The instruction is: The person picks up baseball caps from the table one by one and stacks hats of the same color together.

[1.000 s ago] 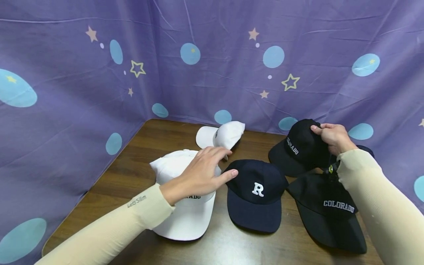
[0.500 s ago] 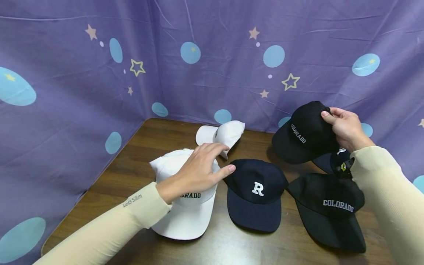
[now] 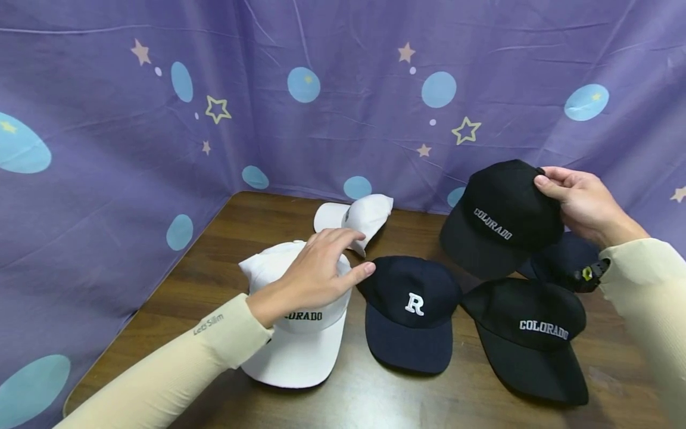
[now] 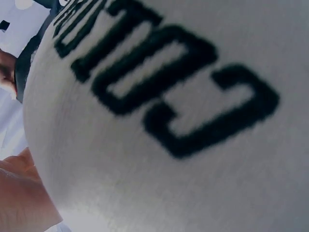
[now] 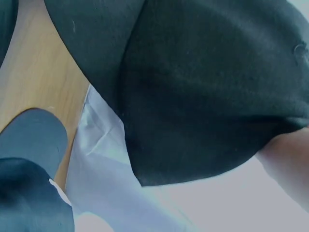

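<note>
Two black baseball caps [image 3: 501,220] [image 3: 530,339], two navy baseball caps [image 3: 411,319] [image 3: 565,257], two white baseball caps [image 3: 300,354] [image 3: 368,213], two hands [image 3: 318,268] [image 3: 589,205], one bench [image 3: 402,405].

Blk COLORADO cap [image 3: 498,205] in rt hand [image 3: 586,202] higher & farther rt than a sec ago

The held black cap [image 3: 501,220], with white COLORADO letters, hangs tilted to the left of the right hand [image 3: 586,202] — brim downward. The white cap [image 3: 300,348], dark-lettered, lies crown up below the left hand [image 3: 313,268] — partly hidden.
</note>
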Tool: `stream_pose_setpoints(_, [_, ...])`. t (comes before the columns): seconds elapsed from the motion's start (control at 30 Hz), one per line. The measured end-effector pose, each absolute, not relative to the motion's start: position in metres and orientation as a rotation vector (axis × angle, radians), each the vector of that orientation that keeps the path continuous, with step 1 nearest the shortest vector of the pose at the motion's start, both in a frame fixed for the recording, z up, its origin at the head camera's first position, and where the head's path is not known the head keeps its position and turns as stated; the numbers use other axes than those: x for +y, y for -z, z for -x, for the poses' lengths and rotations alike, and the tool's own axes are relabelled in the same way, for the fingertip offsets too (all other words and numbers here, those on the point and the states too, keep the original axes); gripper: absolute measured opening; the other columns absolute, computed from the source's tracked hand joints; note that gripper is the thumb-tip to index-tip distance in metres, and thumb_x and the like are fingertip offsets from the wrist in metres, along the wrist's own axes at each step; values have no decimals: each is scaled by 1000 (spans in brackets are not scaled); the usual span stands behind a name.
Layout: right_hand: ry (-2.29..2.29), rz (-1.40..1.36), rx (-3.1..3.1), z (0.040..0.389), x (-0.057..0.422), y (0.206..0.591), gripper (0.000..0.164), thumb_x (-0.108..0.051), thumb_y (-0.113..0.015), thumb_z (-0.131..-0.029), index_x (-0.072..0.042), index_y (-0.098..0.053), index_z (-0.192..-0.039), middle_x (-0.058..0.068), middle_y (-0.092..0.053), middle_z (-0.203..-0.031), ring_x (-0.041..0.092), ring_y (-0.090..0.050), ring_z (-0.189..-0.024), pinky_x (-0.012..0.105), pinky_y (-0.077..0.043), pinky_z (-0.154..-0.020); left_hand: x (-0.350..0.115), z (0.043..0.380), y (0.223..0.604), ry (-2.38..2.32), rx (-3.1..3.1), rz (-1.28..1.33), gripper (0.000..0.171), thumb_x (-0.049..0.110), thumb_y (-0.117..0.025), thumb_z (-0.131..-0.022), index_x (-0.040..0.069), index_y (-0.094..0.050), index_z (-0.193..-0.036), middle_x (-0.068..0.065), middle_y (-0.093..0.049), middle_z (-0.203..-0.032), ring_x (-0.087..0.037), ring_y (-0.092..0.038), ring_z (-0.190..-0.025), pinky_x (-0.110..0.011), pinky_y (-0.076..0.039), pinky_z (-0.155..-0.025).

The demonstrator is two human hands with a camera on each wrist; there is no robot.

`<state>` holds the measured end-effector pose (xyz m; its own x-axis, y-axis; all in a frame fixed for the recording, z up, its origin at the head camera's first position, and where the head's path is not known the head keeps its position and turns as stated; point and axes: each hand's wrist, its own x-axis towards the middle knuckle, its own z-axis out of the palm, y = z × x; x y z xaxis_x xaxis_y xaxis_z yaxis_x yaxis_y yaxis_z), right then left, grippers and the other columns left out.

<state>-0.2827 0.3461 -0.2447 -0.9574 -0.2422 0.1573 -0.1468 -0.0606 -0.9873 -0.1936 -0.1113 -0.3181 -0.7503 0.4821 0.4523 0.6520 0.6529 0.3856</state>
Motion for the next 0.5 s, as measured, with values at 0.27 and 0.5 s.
stream_pose_setpoints(0.27, [2096, 642, 1991, 275, 367, 245, 31, 0, -41, -109, -6, -67, -125, 7, -75, -108, 16, -73, -90, 29, -60, -73, -111, 193, 318, 753, -2575, 913, 57, 52, -58, -98, 12, -59, -138, -2, -61, -136, -25, -50, -131, -49, -36, -111])
stream_pose_setpoints(0.5, [1915, 644, 2098, 267, 383, 246, 31, -2, -38, -110, -7, -65, -125, 6, -74, -109, 16, -73, -92, 30, -60, -75, -108, 193, 318, 753, -2575, 922, 58, 53, -58, -98, 11, -58, -138, -2, -60, -137, -25, -50, -131, -50, -36, -112])
